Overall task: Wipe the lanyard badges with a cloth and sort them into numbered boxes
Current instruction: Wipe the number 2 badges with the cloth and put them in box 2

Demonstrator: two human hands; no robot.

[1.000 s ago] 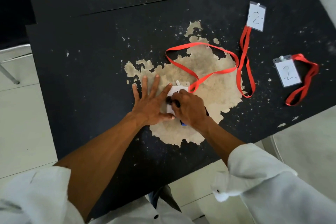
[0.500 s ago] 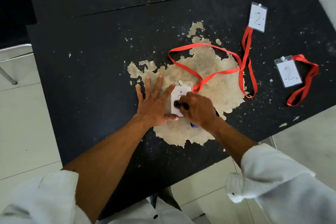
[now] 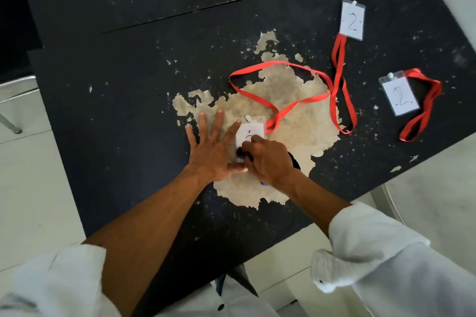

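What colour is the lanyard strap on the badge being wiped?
Red: the lanyard strap loops across the table, clearest in the head view.

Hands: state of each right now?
Left hand: open, flat, steadying the badge.
Right hand: gripping a dark cloth on it.

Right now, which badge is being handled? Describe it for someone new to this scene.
On the black table, find the big pale worn patch. On its left half lies a white badge with a red lanyard. Unlike the two untouched badges farther right, both hands are on it: left hand flat, right hand gripping a dark object.
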